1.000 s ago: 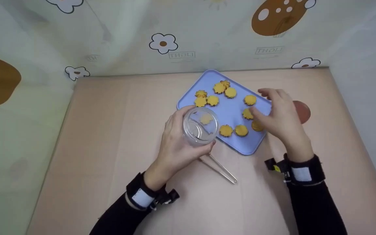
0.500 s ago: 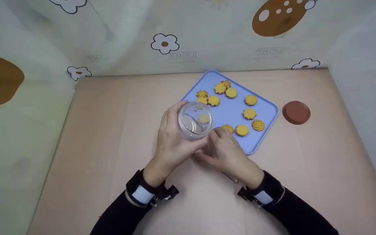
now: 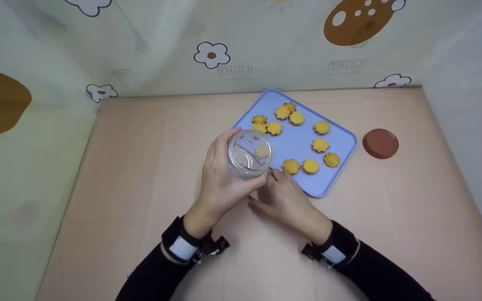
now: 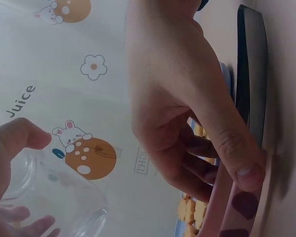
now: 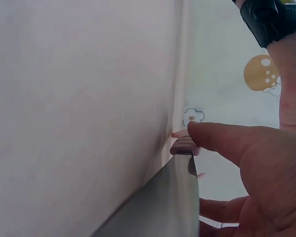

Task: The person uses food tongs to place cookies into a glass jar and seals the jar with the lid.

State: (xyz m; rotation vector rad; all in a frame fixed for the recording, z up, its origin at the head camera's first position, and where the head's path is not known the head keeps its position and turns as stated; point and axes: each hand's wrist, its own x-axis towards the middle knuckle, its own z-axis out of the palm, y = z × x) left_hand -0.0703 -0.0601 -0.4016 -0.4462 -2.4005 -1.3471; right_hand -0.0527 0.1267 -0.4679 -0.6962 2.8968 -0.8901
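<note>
My left hand (image 3: 218,179) grips a clear jar (image 3: 251,154), its round mouth facing up, over the near left edge of the blue tray (image 3: 295,144). Through the jar a cookie on the tray shows. Just right of the jar, my right hand (image 3: 289,200) is low at the tabletop, holding tongs (image 4: 256,74) between thumb and fingers. These have a metal handle and a pink end (image 4: 241,205) with dark heart shapes; in the head view the hand hides them. The right wrist view shows the thumb on the pink part, above the metal strip (image 5: 163,202).
Several yellow flower-shaped cookies (image 3: 320,145) lie spread on the tray, some in small clusters. A reddish-brown round lid (image 3: 380,144) rests on the table (image 3: 140,167) right of the tray. A patterned curtain (image 3: 266,54) stands behind the table.
My right hand has come from above the tray's right side, down and left, onto the tongs, and now holds them. The jar in my left hand has shifted slightly left and away from me.
</note>
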